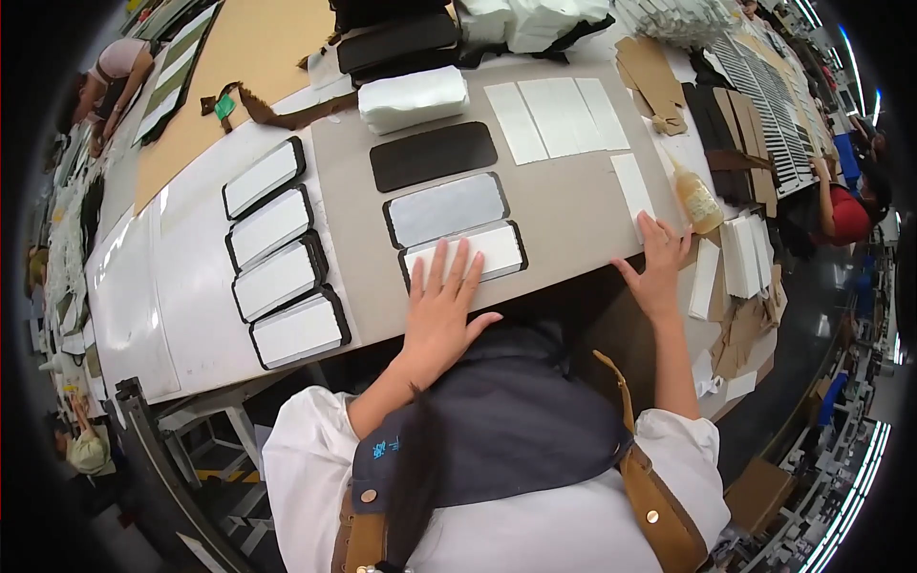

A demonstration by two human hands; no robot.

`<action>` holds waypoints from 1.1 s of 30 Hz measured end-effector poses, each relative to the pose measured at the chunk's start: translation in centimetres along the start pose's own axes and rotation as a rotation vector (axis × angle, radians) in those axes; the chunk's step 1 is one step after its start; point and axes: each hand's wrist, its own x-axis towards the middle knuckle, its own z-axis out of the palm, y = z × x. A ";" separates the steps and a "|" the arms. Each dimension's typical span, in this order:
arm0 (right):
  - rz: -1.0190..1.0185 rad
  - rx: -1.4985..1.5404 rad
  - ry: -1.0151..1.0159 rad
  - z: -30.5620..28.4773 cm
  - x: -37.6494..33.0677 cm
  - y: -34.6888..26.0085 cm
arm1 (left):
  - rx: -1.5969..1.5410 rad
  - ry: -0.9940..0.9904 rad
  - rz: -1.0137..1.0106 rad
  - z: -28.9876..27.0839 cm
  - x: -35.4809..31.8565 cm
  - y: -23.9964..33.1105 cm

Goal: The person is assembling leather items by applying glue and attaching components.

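My left hand [441,310] lies flat with its fingers stretched over a white rectangular strip [499,246] set on a black-edged, round-cornered piece. Right behind that piece is a similar one with a pale grey panel [447,209], and behind it a plain black piece [434,157]. At the table's right edge my right hand [659,263] has its thumb and fingers apart. Its fingertips touch or nearly touch the near end of another white strip [629,186]. Several white strips [559,116] lie side by side farther back.
Several black-edged white pieces [301,330] overlap in a column at left. A white stack [414,98] and black pieces [399,44] stand at the back. A bottle of yellowish liquid [698,202] and stacked white strips [747,256] are at right. Other people work on both sides.
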 end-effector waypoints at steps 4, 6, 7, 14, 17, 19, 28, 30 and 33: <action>-0.026 0.060 0.007 -0.8 -1.1 -0.4 | 0.058 -0.021 -0.057 -0.7 -1.8 -0.9; -0.034 0.059 0.003 -1.0 -1.3 0.5 | 0.029 0.001 -0.054 -0.8 -2.0 -0.9; -0.032 0.055 -0.002 -1.0 -1.2 0.8 | -0.001 0.018 -0.043 -0.8 -2.0 -0.9; 0.038 0.186 0.051 -3.3 1.1 1.5 | -0.001 0.092 -0.122 -0.6 -2.9 -1.1; 0.087 0.167 0.226 -3.6 2.5 -0.8 | -0.058 0.205 -0.176 -0.8 -3.3 -1.7; 0.286 0.691 0.425 -3.8 3.2 -3.8 | -0.196 0.253 -0.203 -1.1 -2.8 -3.0; 0.376 1.647 -0.126 -1.4 5.4 -15.6 | -0.824 0.493 -0.174 -3.7 -0.7 -4.0; 0.371 1.578 -0.300 -1.6 6.3 -16.9 | -1.085 0.327 -0.390 -3.9 -0.6 -4.1; -0.046 0.962 0.092 -1.6 7.5 -19.3 | -1.231 0.423 -0.451 -3.7 -0.2 -3.7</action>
